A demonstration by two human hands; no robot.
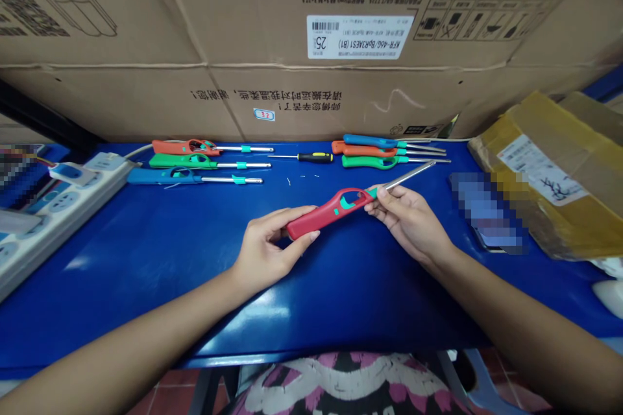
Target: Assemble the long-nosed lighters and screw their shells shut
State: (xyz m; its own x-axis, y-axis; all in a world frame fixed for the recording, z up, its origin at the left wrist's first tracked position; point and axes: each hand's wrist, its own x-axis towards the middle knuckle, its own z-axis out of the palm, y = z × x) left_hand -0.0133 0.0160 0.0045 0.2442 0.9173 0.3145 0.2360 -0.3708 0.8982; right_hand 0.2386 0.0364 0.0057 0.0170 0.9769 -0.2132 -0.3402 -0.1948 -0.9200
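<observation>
A red long-neck lighter (324, 217) with a green trigger is held above the blue table, its metal tube slanting up to the right. My left hand (272, 243) grips the end of its handle between thumb and fingers. My right hand (409, 220) pinches it at the green collar where the tube begins. Behind it lie an orange lighter (170, 147), a green lighter (180, 161) and a blue lighter (160, 176) on the left, with handles that look partly opened. At the back right rest three more lighters (370, 161) in blue, orange and green.
A black-and-yellow screwdriver (315, 157) lies between the two lighter groups. On the left is a white power strip (63, 207). A phone (487, 214) and a taped cardboard package (549, 175) sit at right. A big cardboard box (253, 26) walls the blue table's (170, 259) back.
</observation>
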